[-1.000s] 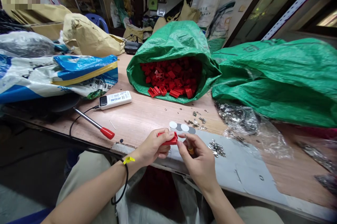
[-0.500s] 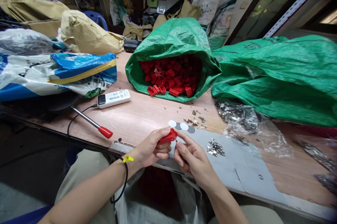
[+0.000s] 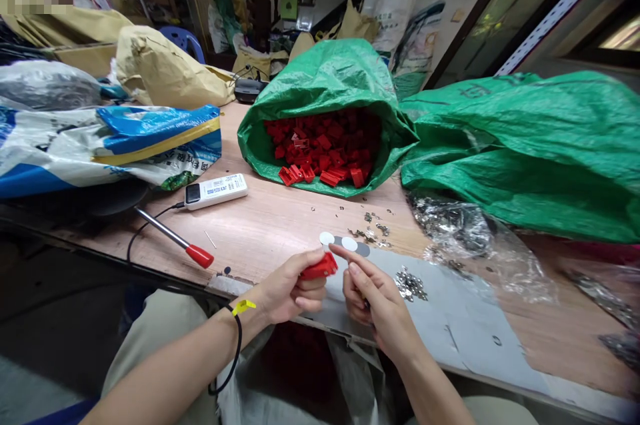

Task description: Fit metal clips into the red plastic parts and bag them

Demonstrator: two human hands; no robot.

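My left hand (image 3: 290,288) is closed on a small red plastic part (image 3: 320,268) at the table's front edge. My right hand (image 3: 373,295) is right beside it, index finger stretched toward the part, the other fingers curled on a small tool with a yellow-brown handle that is mostly hidden. A pile of small metal clips (image 3: 410,283) lies just right of my right hand on a grey sheet (image 3: 450,318). Behind, an open green sack (image 3: 330,85) lies on its side, full of the same red parts (image 3: 325,148).
A second green sack (image 3: 530,145) fills the right. Clear plastic bags with metal bits (image 3: 460,225) lie in front of it. A red-handled screwdriver (image 3: 175,238), a white remote-like device (image 3: 216,190) and a blue-white bag (image 3: 110,145) sit left. Brown paper bags stand behind.
My right hand has drawn slightly back and down from the red part, its index finger now extended. The left hand keeps holding the part, tilted a little.
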